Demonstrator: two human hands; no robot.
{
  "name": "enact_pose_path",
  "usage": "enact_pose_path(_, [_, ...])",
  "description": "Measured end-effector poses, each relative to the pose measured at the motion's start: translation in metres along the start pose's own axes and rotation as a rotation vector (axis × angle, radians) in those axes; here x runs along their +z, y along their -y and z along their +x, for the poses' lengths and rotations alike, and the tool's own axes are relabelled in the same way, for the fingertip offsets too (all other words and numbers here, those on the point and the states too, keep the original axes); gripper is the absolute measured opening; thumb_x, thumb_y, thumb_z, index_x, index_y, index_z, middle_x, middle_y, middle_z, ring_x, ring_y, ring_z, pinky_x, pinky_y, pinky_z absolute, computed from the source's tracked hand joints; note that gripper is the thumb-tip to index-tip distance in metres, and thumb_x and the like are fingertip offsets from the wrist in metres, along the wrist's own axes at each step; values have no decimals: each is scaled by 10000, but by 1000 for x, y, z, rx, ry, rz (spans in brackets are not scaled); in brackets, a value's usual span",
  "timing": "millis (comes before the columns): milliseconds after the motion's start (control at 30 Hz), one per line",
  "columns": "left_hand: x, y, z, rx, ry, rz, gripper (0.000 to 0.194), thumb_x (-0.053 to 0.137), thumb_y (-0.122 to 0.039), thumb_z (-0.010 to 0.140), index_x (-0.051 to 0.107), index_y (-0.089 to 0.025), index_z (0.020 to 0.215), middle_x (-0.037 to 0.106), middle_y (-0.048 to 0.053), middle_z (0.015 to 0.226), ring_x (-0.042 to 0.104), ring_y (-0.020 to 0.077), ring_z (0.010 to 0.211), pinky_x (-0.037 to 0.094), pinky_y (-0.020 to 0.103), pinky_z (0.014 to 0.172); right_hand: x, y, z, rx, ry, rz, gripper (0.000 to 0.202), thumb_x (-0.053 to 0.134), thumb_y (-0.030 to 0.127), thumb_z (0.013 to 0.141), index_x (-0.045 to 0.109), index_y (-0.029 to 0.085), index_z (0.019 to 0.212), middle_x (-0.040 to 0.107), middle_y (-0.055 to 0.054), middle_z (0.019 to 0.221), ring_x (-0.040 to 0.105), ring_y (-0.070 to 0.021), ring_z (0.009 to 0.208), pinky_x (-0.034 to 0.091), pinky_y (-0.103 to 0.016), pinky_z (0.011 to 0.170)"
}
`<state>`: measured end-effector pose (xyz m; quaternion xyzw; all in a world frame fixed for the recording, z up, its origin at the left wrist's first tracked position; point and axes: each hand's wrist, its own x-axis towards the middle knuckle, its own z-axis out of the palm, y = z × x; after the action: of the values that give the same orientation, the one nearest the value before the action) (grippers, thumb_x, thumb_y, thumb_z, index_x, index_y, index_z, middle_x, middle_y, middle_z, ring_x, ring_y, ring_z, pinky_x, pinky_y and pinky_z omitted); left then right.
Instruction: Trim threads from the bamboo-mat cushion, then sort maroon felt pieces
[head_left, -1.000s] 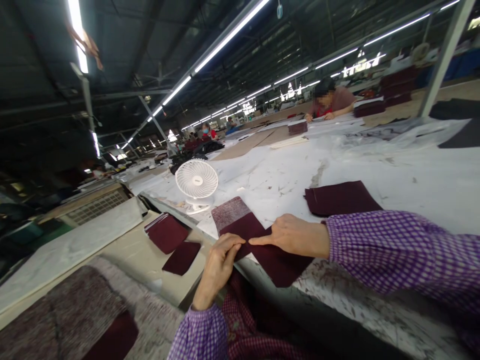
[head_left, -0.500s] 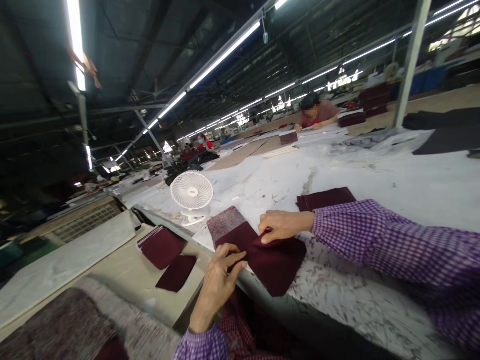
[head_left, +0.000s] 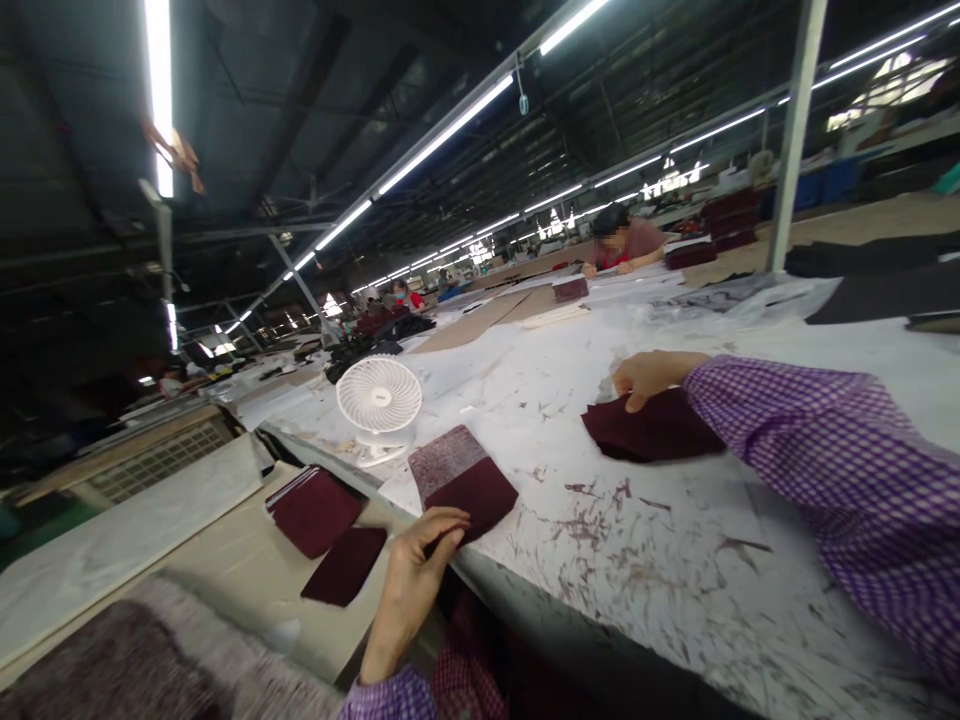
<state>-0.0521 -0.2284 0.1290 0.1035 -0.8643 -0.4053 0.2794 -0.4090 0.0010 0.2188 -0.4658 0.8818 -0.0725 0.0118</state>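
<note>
The left hand [head_left: 414, 568] pinches the speckled-ended piece [head_left: 474, 492]; the right hand [head_left: 654, 373] pinches the maroon stack [head_left: 658, 430].

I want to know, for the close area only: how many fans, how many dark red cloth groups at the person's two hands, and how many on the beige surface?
White fan: 1
At the hands: 2 (left cloth, right cloth)
On the beige surface: 2 (stack, flat piece)
Total: 5
</note>
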Motion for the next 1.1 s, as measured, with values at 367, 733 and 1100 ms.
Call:
enact_pose_path(367, [8,-28,-10,-176,-269,-128,276,584,-410,802,628,-152,891,657,61,899,592,206,895,436,300,836,10,128,-25,-589,186,377,580,612,300,812,459,139,1348,696,-74,948,626,-156,787,446,-245,684])
enact_pose_path(733, [37,-40,23,-139,-194,561,211,459,-229,863,648,-140,894,685,125,805,646,273,780,445,368,716,63,184,-25,-577,-288,592,207,519,209,894,627,151,1061,700,-41,906,617,-136,765,454,-277,726])
enact_pose_path(1100, [-42,37,20,-447,-1095,-699,137,696,-180,631,603,-155,729,620,-17,715,558,104,625,479,251,655,90,177,-25,-683,-278,76,240,554,330,885,659,156,1011,670,-58,983,500,-229,941,356,-369,834])
